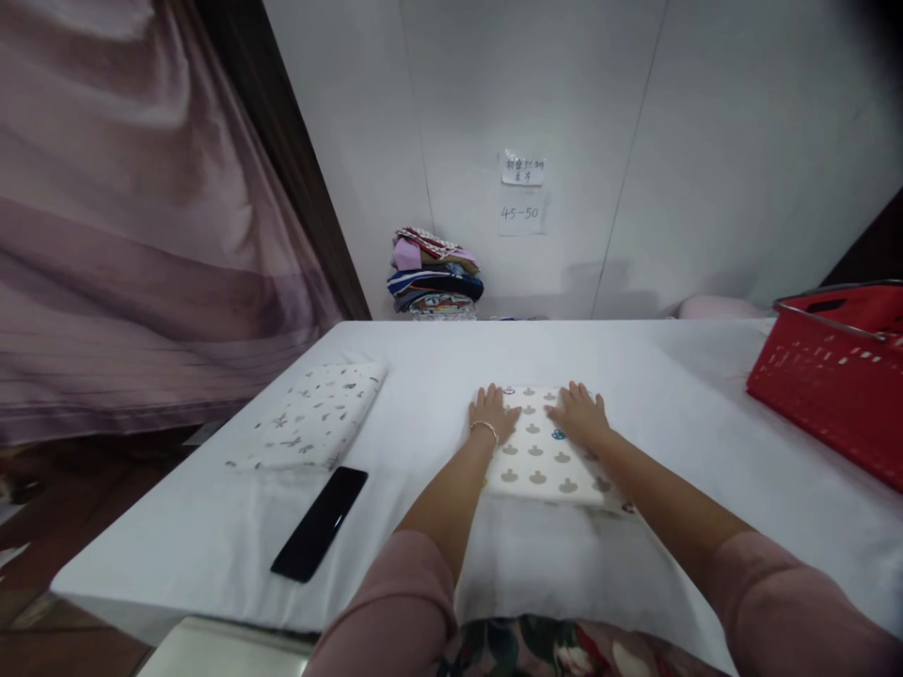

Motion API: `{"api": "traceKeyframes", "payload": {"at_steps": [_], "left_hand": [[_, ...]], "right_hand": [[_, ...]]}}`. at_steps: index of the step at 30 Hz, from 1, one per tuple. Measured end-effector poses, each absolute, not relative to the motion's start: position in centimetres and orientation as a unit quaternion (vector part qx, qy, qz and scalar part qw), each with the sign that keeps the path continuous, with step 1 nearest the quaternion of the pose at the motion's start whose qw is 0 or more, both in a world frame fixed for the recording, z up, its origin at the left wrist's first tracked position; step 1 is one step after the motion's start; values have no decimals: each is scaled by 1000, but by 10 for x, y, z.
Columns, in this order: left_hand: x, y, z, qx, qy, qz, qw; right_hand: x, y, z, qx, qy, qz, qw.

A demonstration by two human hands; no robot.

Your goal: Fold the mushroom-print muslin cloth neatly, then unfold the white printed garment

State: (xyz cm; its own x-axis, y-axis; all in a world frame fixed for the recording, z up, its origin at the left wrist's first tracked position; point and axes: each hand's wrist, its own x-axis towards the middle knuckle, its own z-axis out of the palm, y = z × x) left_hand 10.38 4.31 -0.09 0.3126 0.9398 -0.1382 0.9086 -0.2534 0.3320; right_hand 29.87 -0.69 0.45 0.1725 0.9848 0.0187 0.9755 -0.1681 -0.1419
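A folded white cloth (536,451) with a grey mushroom-like print lies on the white-covered table, in front of me. My left hand (492,417) rests flat on its far left edge, fingers spread, a bracelet at the wrist. On the far right edge my right hand (579,414) presses down flat, its fingers apart too. Both thumbs point inward across the cloth. Farther left lies another folded white cloth (314,418) with small dark prints, touched by neither hand.
A black phone (320,523) lies left of my left arm on the white table cover (423,376). A red basket (832,376) stands at the right edge. Beyond the table a stack of folded fabrics (435,277) is against the wall; a pink curtain (141,207) hangs at left.
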Motion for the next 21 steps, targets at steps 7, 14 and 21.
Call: {"api": "traceKeyframes", "payload": {"at_steps": [7, 14, 21], "left_hand": [[104, 43, 3, 785, 587, 51, 191], [104, 43, 2, 783, 588, 59, 194], [106, 43, -2, 784, 585, 65, 196]], "right_hand": [[278, 0, -7, -689, -722, 33, 60], [282, 6, -12, -692, -717, 61, 54], [286, -26, -8, -719, -690, 42, 77]]}}
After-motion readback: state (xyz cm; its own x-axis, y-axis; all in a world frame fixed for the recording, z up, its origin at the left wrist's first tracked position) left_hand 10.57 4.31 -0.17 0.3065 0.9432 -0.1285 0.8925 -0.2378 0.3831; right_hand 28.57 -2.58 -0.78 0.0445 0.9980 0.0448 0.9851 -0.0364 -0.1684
